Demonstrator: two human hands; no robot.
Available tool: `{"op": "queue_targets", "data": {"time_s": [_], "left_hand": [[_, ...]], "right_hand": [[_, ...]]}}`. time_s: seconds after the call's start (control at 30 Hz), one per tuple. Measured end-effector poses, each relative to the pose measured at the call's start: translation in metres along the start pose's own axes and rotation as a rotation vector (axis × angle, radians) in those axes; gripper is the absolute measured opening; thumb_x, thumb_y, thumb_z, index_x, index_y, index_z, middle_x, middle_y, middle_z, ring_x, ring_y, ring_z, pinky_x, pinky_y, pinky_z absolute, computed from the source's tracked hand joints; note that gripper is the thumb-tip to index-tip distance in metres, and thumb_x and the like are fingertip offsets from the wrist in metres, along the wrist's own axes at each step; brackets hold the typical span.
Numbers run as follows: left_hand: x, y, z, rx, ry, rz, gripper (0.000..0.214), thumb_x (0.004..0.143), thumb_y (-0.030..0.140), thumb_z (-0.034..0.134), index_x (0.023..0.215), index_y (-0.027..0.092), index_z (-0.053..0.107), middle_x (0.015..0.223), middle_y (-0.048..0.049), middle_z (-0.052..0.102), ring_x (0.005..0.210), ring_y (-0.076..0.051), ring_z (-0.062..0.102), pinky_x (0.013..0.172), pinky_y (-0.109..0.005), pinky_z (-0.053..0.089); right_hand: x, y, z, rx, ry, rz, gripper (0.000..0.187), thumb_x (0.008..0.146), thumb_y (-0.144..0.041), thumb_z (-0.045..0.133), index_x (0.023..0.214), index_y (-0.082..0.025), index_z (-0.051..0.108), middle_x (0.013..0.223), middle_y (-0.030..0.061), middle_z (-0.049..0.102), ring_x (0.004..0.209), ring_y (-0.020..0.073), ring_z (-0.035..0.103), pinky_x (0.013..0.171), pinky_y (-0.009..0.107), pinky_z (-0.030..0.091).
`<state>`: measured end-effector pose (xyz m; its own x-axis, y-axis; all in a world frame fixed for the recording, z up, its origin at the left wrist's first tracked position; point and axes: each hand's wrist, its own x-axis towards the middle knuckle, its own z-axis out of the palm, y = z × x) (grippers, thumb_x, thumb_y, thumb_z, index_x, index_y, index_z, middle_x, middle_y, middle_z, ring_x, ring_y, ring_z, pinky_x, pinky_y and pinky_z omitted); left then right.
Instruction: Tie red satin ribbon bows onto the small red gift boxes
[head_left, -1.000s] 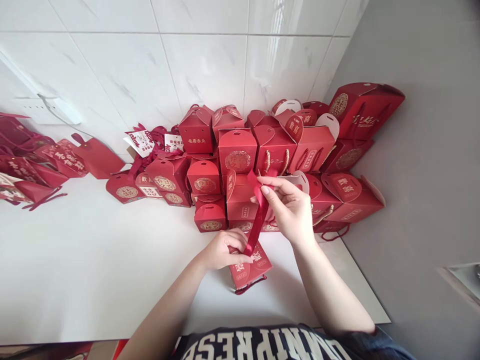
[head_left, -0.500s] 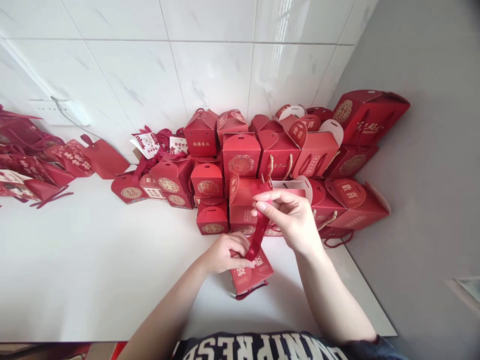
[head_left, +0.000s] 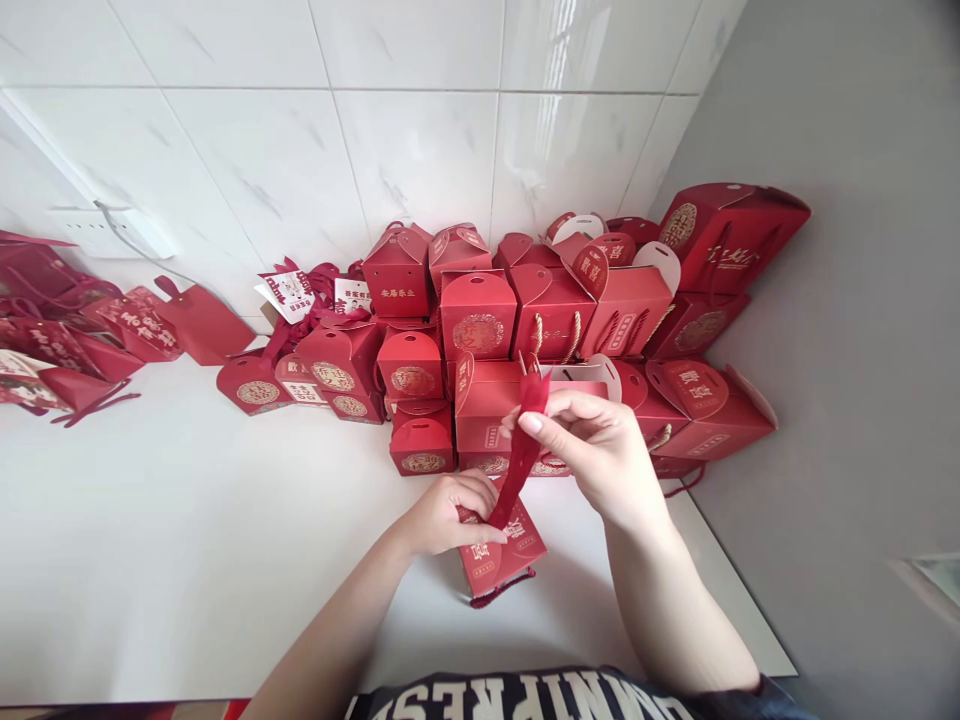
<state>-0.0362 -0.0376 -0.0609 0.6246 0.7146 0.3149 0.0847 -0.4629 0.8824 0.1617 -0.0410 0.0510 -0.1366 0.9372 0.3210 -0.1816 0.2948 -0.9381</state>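
Note:
A small red gift box [head_left: 517,553] with pale printed characters and a dark red cord lies on the white table close to me. My left hand [head_left: 448,512] is closed on its far left part, thumb across the top. From beside that thumb a shiny dark red ribbon [head_left: 517,470] rises to my right hand [head_left: 592,447]. Thumb and fingers of the right hand pinch it near its upper end, and a short loose tip sticks up above them. The ribbon's lower end is hidden at the left hand, so how it joins the box cannot be seen.
Stacked red gift boxes [head_left: 478,315] stand along the tiled wall [head_left: 420,150] and reach to the grey side wall [head_left: 840,330]. Flat red bags [head_left: 206,320] and ribbons lie at the left on the white table [head_left: 187,540]. A wall socket [head_left: 112,235] is behind them.
The right hand has moved slightly right and down with the ribbon, and more of the ribbon's tip now shows above its fingers. The left hand keeps its place on the box.

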Motion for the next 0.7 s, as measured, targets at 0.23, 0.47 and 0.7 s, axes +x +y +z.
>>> {"op": "queue_targets", "data": {"time_s": [0.23,0.47,0.7], "left_hand": [[0.0,0.003,-0.001,-0.081,-0.036,-0.074,0.019,0.07,0.031,0.084,0.075,0.015,0.076,0.078,-0.0098,0.073,0.087,-0.022,0.064,0.081,-0.035,0.051],[0.0,0.0,-0.001,-0.158,-0.051,-0.112,0.017,0.07,0.029,0.084,0.079,0.015,0.078,0.09,-0.0109,0.074,0.095,-0.023,0.064,0.092,-0.038,0.05],[-0.002,-0.005,-0.004,-0.199,-0.012,-0.13,0.017,0.08,0.032,0.076,0.086,0.016,0.079,0.094,-0.0112,0.074,0.099,-0.023,0.065,0.091,-0.037,0.051]], "right_hand": [[-0.001,-0.011,0.001,-0.03,0.106,-0.06,0.019,0.087,-0.033,0.072,0.078,-0.021,0.06,0.085,0.0043,0.077,0.086,0.022,0.075,0.071,0.031,0.061],[-0.003,-0.024,0.015,-0.016,0.067,-0.107,0.024,0.09,-0.035,0.068,0.079,-0.023,0.05,0.084,0.0032,0.076,0.094,0.0241,0.075,0.075,0.032,0.062],[-0.01,-0.027,0.027,-0.033,0.049,-0.178,0.02,0.093,-0.029,0.064,0.084,-0.024,0.048,0.084,0.0031,0.075,0.102,0.0246,0.073,0.076,0.03,0.06]]}}
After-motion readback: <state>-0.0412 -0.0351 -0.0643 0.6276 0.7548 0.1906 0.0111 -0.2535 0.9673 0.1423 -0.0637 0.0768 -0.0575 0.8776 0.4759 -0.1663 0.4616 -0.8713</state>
